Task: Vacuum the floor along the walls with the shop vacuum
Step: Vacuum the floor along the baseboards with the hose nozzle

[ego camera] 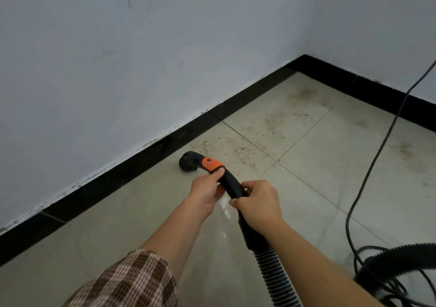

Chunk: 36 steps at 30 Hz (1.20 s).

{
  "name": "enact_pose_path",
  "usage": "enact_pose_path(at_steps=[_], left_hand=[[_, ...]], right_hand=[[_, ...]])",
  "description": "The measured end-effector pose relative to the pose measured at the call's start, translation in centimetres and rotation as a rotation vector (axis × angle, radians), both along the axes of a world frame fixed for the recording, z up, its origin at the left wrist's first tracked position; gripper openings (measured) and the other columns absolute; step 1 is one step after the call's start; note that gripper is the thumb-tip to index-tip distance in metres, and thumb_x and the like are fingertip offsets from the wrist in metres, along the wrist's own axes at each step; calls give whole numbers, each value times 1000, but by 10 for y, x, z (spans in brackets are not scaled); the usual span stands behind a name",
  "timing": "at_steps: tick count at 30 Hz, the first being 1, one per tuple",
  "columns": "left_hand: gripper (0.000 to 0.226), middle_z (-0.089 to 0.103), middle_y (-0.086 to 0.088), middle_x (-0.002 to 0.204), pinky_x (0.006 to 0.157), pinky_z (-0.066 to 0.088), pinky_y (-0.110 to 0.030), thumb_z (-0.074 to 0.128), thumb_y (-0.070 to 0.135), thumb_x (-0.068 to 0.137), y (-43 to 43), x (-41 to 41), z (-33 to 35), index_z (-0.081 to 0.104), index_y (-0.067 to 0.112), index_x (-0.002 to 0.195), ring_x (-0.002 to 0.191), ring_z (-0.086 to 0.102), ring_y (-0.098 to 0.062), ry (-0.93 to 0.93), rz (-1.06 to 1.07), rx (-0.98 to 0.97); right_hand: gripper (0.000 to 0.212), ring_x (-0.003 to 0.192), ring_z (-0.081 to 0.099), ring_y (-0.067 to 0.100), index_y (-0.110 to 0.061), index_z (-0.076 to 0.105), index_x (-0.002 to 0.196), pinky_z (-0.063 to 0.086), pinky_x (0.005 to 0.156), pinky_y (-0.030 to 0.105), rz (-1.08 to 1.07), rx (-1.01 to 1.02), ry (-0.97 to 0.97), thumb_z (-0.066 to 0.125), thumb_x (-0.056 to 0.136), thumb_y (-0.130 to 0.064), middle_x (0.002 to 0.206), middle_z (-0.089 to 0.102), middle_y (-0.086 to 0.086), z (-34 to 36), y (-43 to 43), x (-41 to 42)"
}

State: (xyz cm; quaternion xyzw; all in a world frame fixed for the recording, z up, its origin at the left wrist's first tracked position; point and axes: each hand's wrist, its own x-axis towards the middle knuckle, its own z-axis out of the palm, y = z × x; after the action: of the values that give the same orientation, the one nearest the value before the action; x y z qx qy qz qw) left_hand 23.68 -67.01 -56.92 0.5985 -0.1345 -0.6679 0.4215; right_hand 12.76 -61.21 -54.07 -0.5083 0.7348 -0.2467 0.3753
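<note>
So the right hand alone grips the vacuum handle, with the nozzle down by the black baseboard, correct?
Not alone. The head view shows both hands gripping the vacuum handle: the left hand just behind the orange band, the right hand further back. The nozzle is down by the black baseboard, as you said.

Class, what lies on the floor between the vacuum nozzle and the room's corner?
In the head view, scattered grit and dirt stains on the floor tiles, nothing else.
</note>
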Motion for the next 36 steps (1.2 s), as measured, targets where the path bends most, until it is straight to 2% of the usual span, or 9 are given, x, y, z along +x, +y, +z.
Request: enact_pose_path(at_steps=[6, 13, 16, 20, 23, 26, 29, 32, 36], left_hand=[[23, 62, -13, 102, 82, 52, -36, 61, 9, 95, 5, -42, 12, 58, -2, 114, 92, 64, -28, -35, 15, 60], [24, 62, -14, 103, 90, 53, -41, 61, 9, 94, 4, -36, 15, 57, -1, 116, 102, 63, -32, -76, 70, 97], [30, 61, -17, 114, 95, 52, -42, 63, 8, 94, -4, -27, 8, 56, -2, 121, 108, 62, -33, -70, 61, 78], [35, 60, -19, 122, 91, 54, -37, 64, 8, 92, -20, -13, 1, 56, -2, 125, 108, 62, -31, -69, 13, 64], [37, 60, -20, 124, 85, 54, -33, 64, 8, 93, -31, -1, -1, 55, -3, 127, 108, 62, -29, -72, -21, 59], [37, 62, -20, 123, 72, 52, -29, 63, 8, 93, -41, 12, -3, 56, -2, 127, 99, 63, -25, -67, -44, 52], [34, 64, -20, 119, 67, 50, -28, 64, 9, 92, -48, 21, -9, 58, -1, 124, 89, 64, -22, -78, -59, 39], [29, 67, -18, 110, 66, 52, -28, 67, 10, 90, -56, 25, -13, 61, 1, 117, 86, 66, -22, -81, -41, 9], [24, 70, -18, 106, 73, 55, -29, 70, 7, 87, -61, 25, -16, 65, 2, 110, 85, 68, -21, -34, 7, -40]], right_hand=[[10, 67, 65, 23, -14, 72, 81, 45, 51, 25, -14, 38, 1, 69, 73, -10, 72, 68, 8, 2, 4, -35], [8, 67, 64, 25, -14, 69, 79, 41, 48, 24, 17, 26, -10, 67, 72, -11, 69, 66, 8, -1, 3, -28], [10, 66, 66, 25, -14, 71, 81, 48, 52, 29, 17, 23, -3, 68, 73, -10, 70, 68, 10, -4, -4, -21], [8, 68, 66, 29, -12, 71, 79, 57, 63, 40, -9, -2, 20, 69, 72, -10, 71, 69, 13, -7, -15, -11], [6, 67, 66, 29, -13, 71, 77, 56, 63, 40, -29, -22, 25, 70, 71, -11, 69, 69, 12, -8, -22, 0], [9, 66, 66, 25, -14, 73, 80, 56, 62, 38, -26, -38, 25, 72, 71, -13, 69, 69, 10, -8, -28, 10], [8, 65, 66, 26, -14, 72, 79, 55, 60, 36, -32, -46, 15, 72, 71, -13, 69, 69, 10, -10, -34, 16], [8, 66, 66, 26, -14, 72, 80, 54, 61, 37, -30, -73, 13, 73, 72, -15, 69, 69, 10, -11, -39, 19], [6, 66, 65, 26, -14, 70, 75, 54, 62, 36, -54, -83, 12, 75, 73, -16, 68, 67, 10, -11, -48, 21]])
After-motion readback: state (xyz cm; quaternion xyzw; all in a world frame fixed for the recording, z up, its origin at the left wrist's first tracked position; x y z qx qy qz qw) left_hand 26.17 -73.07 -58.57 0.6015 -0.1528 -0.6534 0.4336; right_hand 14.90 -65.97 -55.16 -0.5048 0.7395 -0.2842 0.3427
